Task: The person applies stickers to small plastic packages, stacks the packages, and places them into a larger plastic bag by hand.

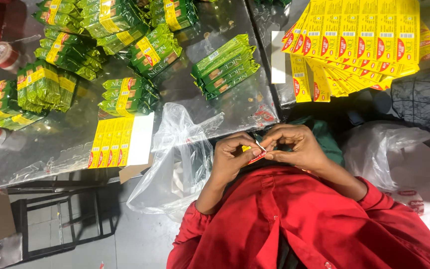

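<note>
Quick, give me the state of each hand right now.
Left hand: closed, fingertips pinching a small yellow and red sticker.
Right hand: closed, pinching the same sticker from the other side.

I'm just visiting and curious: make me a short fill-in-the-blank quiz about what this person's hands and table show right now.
1. Both hands, the left hand and right hand, pinch one small ____ and yellow sticker.
2. The person's shirt sleeves are ____.
3. The stacked snack packets on the shiny metal table are mostly ____.
4. The clear ____ bag hangs at the table's edge.

Missing words: red; red; green; plastic
</note>
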